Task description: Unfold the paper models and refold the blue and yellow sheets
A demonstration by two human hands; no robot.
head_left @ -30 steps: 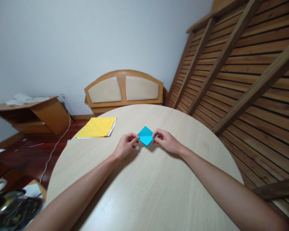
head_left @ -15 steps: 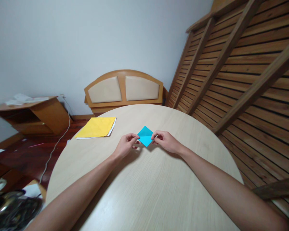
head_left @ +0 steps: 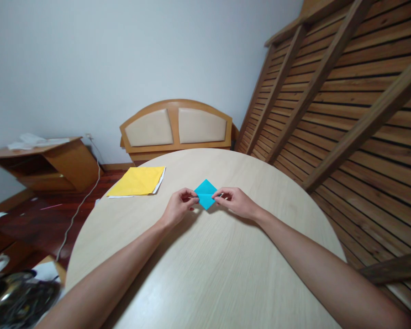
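Note:
A small blue square of paper (head_left: pixel 206 188) is turned like a diamond, one corner toward me, with a crease running across its middle. My left hand (head_left: pixel 180 204) pinches its left corner between thumb and fingers. On the opposite side, my right hand (head_left: pixel 235 201) grips the right corner the same way. Both hands are low over the pale round table (head_left: pixel 205 265), and the fingertips hide the paper's side corners. Whether the paper touches the tabletop I cannot tell.
Yellow paper (head_left: pixel 137 181) lies over white sheets at the table's left. Behind the table stands a headboard (head_left: pixel 175 114) with two cream panels. A slatted wooden frame (head_left: pixel 345 100) leans along the right. At the far left is a wooden cabinet (head_left: pixel 73 167) with white papers on top.
Both hands have shifted slightly, the fingertips now closer together over the blue paper. The paper has moved a little left, and its crease shows as a lighter line.

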